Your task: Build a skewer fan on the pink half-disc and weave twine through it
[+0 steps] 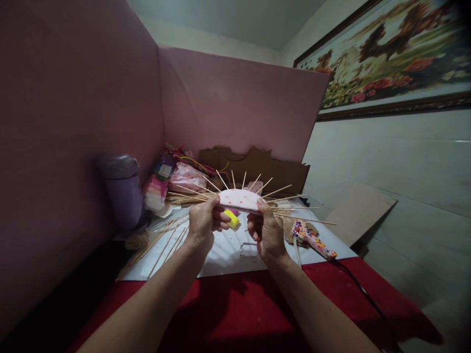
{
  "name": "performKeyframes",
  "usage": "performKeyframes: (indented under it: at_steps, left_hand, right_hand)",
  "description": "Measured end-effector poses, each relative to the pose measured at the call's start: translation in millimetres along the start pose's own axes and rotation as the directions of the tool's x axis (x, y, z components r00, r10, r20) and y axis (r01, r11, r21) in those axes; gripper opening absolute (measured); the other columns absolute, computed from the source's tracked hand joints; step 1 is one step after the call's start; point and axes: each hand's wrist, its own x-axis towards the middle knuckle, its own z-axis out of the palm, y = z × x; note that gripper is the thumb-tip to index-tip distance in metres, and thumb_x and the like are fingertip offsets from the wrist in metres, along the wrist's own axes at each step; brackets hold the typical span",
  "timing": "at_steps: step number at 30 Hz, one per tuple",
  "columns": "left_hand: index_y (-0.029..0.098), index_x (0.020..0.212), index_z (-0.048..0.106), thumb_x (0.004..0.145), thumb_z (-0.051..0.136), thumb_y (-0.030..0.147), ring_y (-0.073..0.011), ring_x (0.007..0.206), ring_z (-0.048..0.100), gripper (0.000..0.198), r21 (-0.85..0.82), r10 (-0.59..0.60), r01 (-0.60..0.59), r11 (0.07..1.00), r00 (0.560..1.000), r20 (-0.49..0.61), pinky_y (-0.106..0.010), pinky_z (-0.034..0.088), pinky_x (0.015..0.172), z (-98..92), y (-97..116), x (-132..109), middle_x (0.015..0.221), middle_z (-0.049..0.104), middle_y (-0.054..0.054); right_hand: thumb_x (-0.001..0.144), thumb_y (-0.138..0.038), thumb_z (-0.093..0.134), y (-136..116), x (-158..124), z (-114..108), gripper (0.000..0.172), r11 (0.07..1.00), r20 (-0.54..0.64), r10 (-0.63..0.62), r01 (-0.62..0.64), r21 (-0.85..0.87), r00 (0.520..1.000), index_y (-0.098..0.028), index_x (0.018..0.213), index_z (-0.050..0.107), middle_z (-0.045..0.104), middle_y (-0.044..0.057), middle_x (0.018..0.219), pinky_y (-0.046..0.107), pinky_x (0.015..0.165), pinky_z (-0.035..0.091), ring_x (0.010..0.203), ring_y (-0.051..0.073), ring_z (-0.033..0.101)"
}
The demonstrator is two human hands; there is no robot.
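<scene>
Both my hands hold up a pink dotted half-disc (239,199) with thin wooden skewers fanning out from its curved edge. My left hand (204,223) pinches its left end, fingers closed. My right hand (265,229) grips its right end with thumb and fingers closed. A small yellow object (232,218) shows just under the disc between my hands; whether a finger touches it I cannot tell. The piece hangs above a white sheet (228,252) on the red tablecloth (228,309).
A patterned glue gun (312,239) with a black cord lies to the right on the sheet. Loose skewers (162,240) lie at left. A purple flask (123,191), fabric scraps (184,176) and brown cardboard (265,169) stand at the back against pink boards.
</scene>
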Motion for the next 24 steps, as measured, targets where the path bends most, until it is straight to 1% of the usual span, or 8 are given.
performKeyframes:
  at_steps: [5, 8, 10, 13, 15, 17, 20, 24]
  left_hand:
    - [0.011, 0.064, 0.059, 0.071, 0.061, 0.043, -0.012, 0.028, 0.051, 0.033, -0.011, 0.035, -0.035, 0.999, 0.998, 0.047, -0.018, 0.032, 0.031, -1.3, -3, 1, 0.041, 0.061, -0.005]
    - [0.011, 0.07, 0.061, 0.07, 0.063, 0.052, -0.013, 0.034, 0.055, 0.041, -0.047, 0.03, -0.023, 0.999, 0.988, 0.15, -0.018, 0.032, 0.031, -1.2, -4, 2, 0.051, 0.066, -0.007]
    - [0.011, 0.075, 0.062, 0.069, 0.064, 0.055, -0.0129, 0.038, 0.057, 0.045, -0.078, 0.003, 0.016, 0.997, 0.972, 0.237, -0.019, 0.035, 0.032, -0.3, -5, 2, 0.057, 0.068, -0.008]
    - [0.011, 0.078, 0.063, 0.068, 0.069, 0.047, -0.0125, 0.041, 0.058, 0.038, -0.125, -0.011, 0.053, 0.991, 0.948, 0.319, -0.019, 0.038, 0.034, 1.8, -6, -1, 0.059, 0.068, -0.007]
    - [0.011, 0.076, 0.062, 0.068, 0.07, 0.038, -0.011, 0.04, 0.057, 0.03, -0.167, 0.03, 0.025, 0.986, 0.948, 0.318, -0.018, 0.038, 0.035, 3.1, -7, -2, 0.056, 0.067, -0.005]
    - [0.011, 0.074, 0.062, 0.068, 0.069, 0.033, -0.0094, 0.039, 0.055, 0.025, -0.207, 0.068, -0.009, 0.978, 0.957, 0.282, -0.018, 0.038, 0.036, 3.8, -7, -3, 0.053, 0.065, -0.003]
    - [0.01, 0.074, 0.062, 0.066, 0.07, 0.032, -0.0091, 0.037, 0.053, 0.025, -0.226, 0.063, -0.01, 0.974, 0.972, 0.228, -0.018, 0.038, 0.036, 3.8, -7, -3, 0.052, 0.065, -0.003]
    - [0.01, 0.074, 0.062, 0.064, 0.071, 0.032, -0.0091, 0.038, 0.054, 0.027, -0.226, 0.071, -0.029, 0.974, 0.981, 0.18, -0.018, 0.037, 0.036, 3.0, -7, -1, 0.054, 0.065, -0.002]
  right_hand:
    - [0.074, -0.042, 0.062, -2, -1, 1, 0.031, 0.999, 0.006, -0.04, 0.04, 0.019, 0.999, -0.015, 0.059, 0.057, 0.051, -0.003, 0.04, 0.016, 0.026, 0.021, 0.029, 0.005, 0.035]
    - [0.072, -0.041, 0.063, -2, -1, 1, 0.03, 0.999, -0.009, -0.049, 0.049, 0.024, 0.999, -0.015, 0.058, 0.057, 0.051, -0.003, 0.04, 0.016, 0.026, 0.02, 0.03, 0.006, 0.035]
    - [0.072, -0.041, 0.063, -2, -1, 1, 0.03, 0.998, 0.017, -0.057, 0.056, 0.03, 0.998, -0.016, 0.059, 0.057, 0.051, -0.004, 0.041, 0.016, 0.027, 0.02, 0.03, 0.006, 0.035]
    - [0.075, -0.042, 0.061, -1, -2, 2, 0.032, 0.998, 0.076, -0.067, 0.065, 0.018, 0.995, -0.016, 0.057, 0.055, 0.049, -0.005, 0.039, 0.017, 0.027, 0.019, 0.029, 0.005, 0.033]
    - [0.076, -0.044, 0.059, 1, -2, 2, 0.036, 0.998, 0.1, -0.059, 0.059, 0.0, 0.993, -0.016, 0.054, 0.053, 0.047, -0.005, 0.037, 0.017, 0.028, 0.019, 0.029, 0.005, 0.031]
    - [0.078, -0.048, 0.058, 3, -3, 2, 0.041, 0.998, 0.138, -0.055, 0.056, -0.006, 0.989, -0.016, 0.053, 0.053, 0.047, -0.004, 0.038, 0.017, 0.029, 0.021, 0.029, 0.005, 0.032]
    - [0.078, -0.056, 0.056, 7, -3, 1, 0.046, 0.999, 0.199, -0.049, 0.05, 0.002, 0.979, -0.016, 0.057, 0.057, 0.051, -0.003, 0.041, 0.018, 0.03, 0.022, 0.03, 0.005, 0.036]
    - [0.074, -0.058, 0.061, 10, -5, 0, 0.046, 0.998, 0.255, 0.053, -0.058, 0.01, 0.965, -0.013, 0.064, 0.064, 0.057, -0.001, 0.046, 0.016, 0.029, 0.023, 0.031, 0.005, 0.04]
